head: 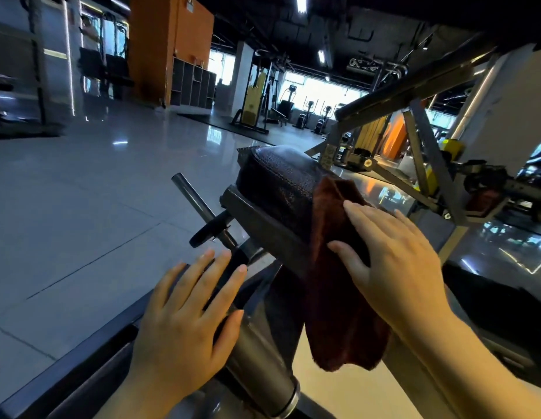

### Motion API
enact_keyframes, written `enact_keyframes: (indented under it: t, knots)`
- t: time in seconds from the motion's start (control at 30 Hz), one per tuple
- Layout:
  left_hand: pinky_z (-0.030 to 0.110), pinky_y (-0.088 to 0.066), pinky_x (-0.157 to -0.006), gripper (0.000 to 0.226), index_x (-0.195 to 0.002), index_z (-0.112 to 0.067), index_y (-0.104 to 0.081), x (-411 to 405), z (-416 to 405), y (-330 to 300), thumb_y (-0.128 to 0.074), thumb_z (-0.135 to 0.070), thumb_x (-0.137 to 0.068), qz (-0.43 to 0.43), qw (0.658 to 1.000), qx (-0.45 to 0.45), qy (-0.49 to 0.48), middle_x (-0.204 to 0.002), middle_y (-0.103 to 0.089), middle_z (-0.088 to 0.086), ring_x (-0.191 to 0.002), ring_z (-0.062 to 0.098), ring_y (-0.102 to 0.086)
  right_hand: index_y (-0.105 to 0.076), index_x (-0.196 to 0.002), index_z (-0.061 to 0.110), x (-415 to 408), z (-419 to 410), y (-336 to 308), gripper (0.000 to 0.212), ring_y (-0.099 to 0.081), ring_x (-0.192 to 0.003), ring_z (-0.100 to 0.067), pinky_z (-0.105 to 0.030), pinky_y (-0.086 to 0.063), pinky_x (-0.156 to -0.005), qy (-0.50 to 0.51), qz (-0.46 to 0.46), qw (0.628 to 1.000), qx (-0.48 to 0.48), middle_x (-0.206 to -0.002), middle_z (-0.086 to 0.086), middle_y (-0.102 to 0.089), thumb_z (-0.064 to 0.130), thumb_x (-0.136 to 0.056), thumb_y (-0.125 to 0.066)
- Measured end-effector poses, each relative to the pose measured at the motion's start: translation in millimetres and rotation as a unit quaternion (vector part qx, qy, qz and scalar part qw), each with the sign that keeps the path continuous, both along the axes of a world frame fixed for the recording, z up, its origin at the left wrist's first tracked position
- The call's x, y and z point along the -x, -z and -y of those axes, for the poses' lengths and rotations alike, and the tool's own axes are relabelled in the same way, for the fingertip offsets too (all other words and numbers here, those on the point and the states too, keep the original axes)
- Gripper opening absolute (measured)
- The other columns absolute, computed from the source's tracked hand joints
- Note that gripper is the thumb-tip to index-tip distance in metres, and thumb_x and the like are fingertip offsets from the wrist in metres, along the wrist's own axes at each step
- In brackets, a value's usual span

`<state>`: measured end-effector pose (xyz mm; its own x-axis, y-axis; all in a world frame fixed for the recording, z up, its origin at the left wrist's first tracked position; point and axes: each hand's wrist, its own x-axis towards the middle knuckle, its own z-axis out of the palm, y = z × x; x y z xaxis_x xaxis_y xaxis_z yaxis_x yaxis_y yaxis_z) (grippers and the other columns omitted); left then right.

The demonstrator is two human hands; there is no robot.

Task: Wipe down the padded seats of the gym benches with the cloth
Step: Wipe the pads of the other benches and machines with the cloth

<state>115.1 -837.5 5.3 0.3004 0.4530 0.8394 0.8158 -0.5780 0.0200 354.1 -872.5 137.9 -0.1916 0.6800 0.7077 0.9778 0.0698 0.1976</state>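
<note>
Glossy grey floor tiles (97, 182) fill my view from nine to eleven o'clock, with an orange wall column (169, 46) and more gym machines far off at twelve.

At seven o'clock I see my left hand (184, 322) lying flat on the thick grey steel tube (257, 352) of the bench frame, its fingers (230, 285) spread wide and holding nothing; it looks like a brace. Just above it, a bare steel peg (192, 195) and a black adjuster knob (209, 229) stick out from the frame.

At the centre sits the dark, cracked-leather padded seat (281, 182), tilted up and away from me. The rust-brown terry cloth (338, 297) is draped over its near right edge, at about four o'clock from the pad's middle, with a long tail hanging free below. My right hand (396, 255) presses the cloth against the pad, fingers (366, 213) flat and slightly splayed on top, pinning more than gripping.

At two o'clock a slanted grey steel frame (426, 164) of another machine crosses the view.

My judgement: this pad is mid-wipe. The far and left portions lie outside the cloth, and I cannot tell whether they are clean. Other benches presumably remain.
</note>
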Motion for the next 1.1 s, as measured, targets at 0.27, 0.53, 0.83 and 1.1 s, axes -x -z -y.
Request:
enact_keyframes:
  t: [0.27,0.53,0.83,1.1]
  knots:
    - [0.042,-0.027,-0.111,0.049,-0.138,-0.019,-0.045,3,1,-2,-0.032,-0.044,-0.099,0.004,1.000,0.015,0.003,-0.142,-0.051,0.009,-0.135,0.025,-0.040,-0.053,-0.133,0.009,101,-72,-30,0.056,-0.057,-0.119,-0.024,-0.036,-0.042,-0.097,-0.006,-0.028,1.000,0.008,-0.127,-0.006,-0.063,0.048,-0.093,-0.056]
    - [0.049,-0.029,-0.110,0.051,-0.139,-0.019,-0.045,4,0,-2,-0.026,-0.048,-0.100,0.007,1.000,0.024,-0.003,-0.144,-0.048,0.010,-0.136,0.027,-0.039,-0.063,-0.121,0.005,36,-15,-9,0.054,-0.068,-0.098,-0.028,-0.037,-0.055,-0.078,-0.030,-0.014,0.999,-0.034,-0.111,-0.010,-0.070,0.030,-0.076,-0.080]
    - [0.046,-0.028,-0.109,0.052,-0.140,-0.019,-0.042,0,1,-3,-0.023,-0.047,-0.101,0.008,1.000,0.013,-0.001,-0.145,-0.047,0.011,-0.135,0.029,-0.038,-0.063,-0.126,0.007,-8,8,4,0.057,-0.064,-0.113,-0.027,-0.043,-0.051,-0.091,0.021,-0.045,0.999,-0.002,-0.123,-0.010,-0.067,0.049,-0.087,-0.058]
    - [0.040,-0.024,-0.113,0.047,-0.141,-0.021,-0.041,3,2,0,-0.028,-0.043,-0.102,-0.011,1.000,0.003,0.009,-0.144,-0.047,0.007,-0.135,0.023,-0.040,-0.043,-0.140,0.015,101,-72,-39,0.055,-0.050,-0.125,-0.018,-0.032,-0.040,-0.096,-0.043,-0.050,0.997,0.030,-0.136,0.000,-0.055,0.050,-0.098,-0.044]
